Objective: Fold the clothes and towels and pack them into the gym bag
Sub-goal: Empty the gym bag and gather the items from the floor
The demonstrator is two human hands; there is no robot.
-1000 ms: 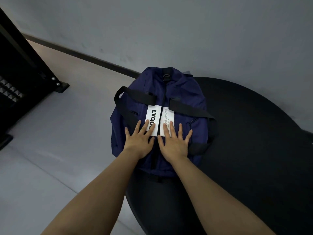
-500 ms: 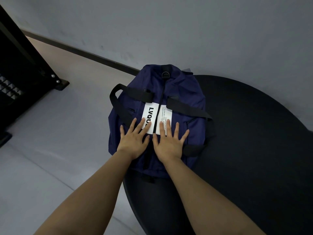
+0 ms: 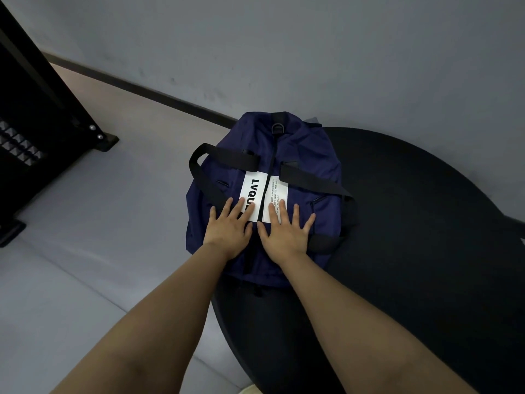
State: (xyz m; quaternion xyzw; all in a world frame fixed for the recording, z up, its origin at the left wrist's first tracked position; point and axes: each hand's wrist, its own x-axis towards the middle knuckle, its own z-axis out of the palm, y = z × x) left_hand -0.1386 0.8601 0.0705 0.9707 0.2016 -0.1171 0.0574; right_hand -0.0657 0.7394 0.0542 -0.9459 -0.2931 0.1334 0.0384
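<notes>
While flat, both hands (image 3: 257,237) press the gym bag (image 3: 301,150).

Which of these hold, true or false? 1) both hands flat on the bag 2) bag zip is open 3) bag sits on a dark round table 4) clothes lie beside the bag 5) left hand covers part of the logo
1) Both hands lie flat on the gym bag: true. The left hand and right hand rest with fingers spread.
2) The zip is open: false. The zip line runs shut along the top.
3) The bag sits on a dark round table: true.
4) Clothes lie beside the bag: false. No clothes or towels show.
5) The left hand covers part of the white label: true. Its fingers hide the last letters.
</notes>
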